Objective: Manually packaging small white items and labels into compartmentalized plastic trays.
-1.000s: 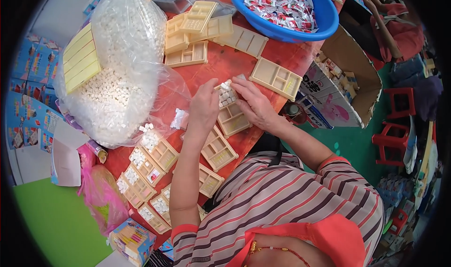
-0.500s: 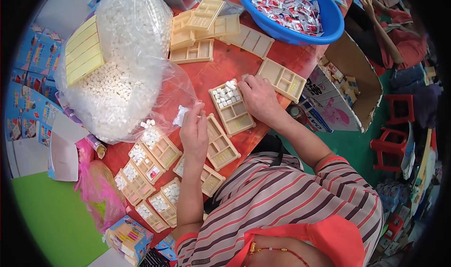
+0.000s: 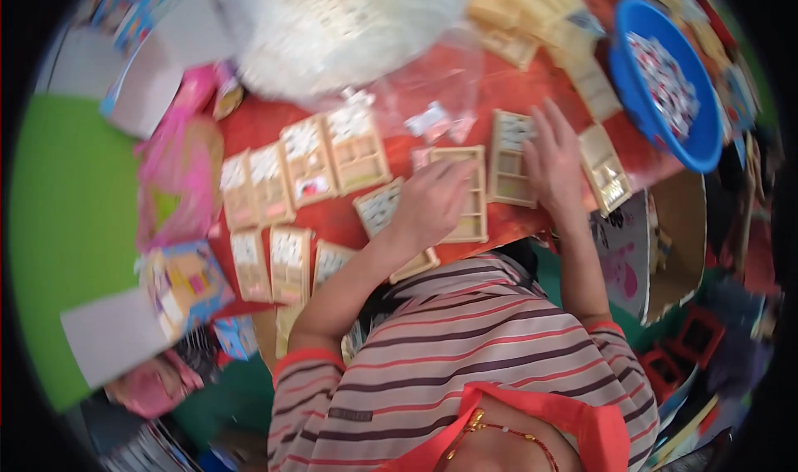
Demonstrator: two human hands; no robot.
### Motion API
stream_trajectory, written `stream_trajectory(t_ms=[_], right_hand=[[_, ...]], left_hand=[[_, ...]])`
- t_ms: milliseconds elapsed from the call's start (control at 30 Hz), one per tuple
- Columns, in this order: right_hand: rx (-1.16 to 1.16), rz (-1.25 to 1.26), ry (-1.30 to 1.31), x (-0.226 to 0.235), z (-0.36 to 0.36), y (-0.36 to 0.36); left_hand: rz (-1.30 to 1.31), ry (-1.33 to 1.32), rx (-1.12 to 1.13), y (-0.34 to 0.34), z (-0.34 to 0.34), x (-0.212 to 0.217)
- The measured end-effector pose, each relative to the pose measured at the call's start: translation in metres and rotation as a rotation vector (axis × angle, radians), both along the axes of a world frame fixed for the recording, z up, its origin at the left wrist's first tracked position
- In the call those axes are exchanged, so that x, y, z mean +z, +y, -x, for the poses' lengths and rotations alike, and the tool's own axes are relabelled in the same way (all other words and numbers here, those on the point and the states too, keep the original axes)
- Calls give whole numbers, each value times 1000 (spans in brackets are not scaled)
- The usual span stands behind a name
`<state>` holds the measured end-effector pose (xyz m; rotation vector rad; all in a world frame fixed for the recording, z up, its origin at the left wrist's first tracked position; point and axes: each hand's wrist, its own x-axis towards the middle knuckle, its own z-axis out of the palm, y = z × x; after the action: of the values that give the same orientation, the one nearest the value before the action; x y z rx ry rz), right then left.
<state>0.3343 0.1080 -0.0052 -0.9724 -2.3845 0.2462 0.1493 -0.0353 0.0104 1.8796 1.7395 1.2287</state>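
Note:
My left hand (image 3: 436, 202) is over an unfilled beige compartment tray (image 3: 472, 223); its fingers are bent together but smeared, so I cannot tell whether they hold anything. To its right, my right hand (image 3: 553, 156) has its fingers stretched out along the edge of another compartment tray (image 3: 509, 191). Small white pieces (image 3: 514, 129) fill that tray's far compartment. Beside my left wrist is a partly covered tray with white pieces (image 3: 379, 209). A small crumpled white and pink scrap (image 3: 432, 123) lies beyond my left hand.
A large clear bag of white pieces (image 3: 341, 31) covers the far table. Several part-filled trays (image 3: 303, 160) stand at left. More beige trays (image 3: 515, 15) are stacked at far right, near a blue basin (image 3: 706, 140) of small packets. A cardboard box (image 3: 677, 248) stands beside the table.
The view has swung, shifting the scene. My left hand has moved from near the crumpled scrap to over the unfilled tray. My right hand's fingers, bent before at the filled tray, are now straightened.

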Motion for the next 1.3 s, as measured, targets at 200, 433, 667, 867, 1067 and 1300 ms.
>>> stream_trajectory(t_ms=[200,433,667,867,1067,1300], right_hand=[[130,-46,-227,-14,10,2],[128,-78,-402,-8,14,-4],[134,-94,-167,15,14,-23],[524,60,-140,23,29,-73],[566,-58,-204,7,38,-66],[565,-64,-192,25,45,-46]], left_hand=[[-151,33,66,5,3,-16],[-139,16,50,27,18,-20],[-224,-44,72,51,46,-7],[-75,-294,144,9,66,34],[160,-735,212,-52,48,40],[141,-838,316,-65,22,25]])
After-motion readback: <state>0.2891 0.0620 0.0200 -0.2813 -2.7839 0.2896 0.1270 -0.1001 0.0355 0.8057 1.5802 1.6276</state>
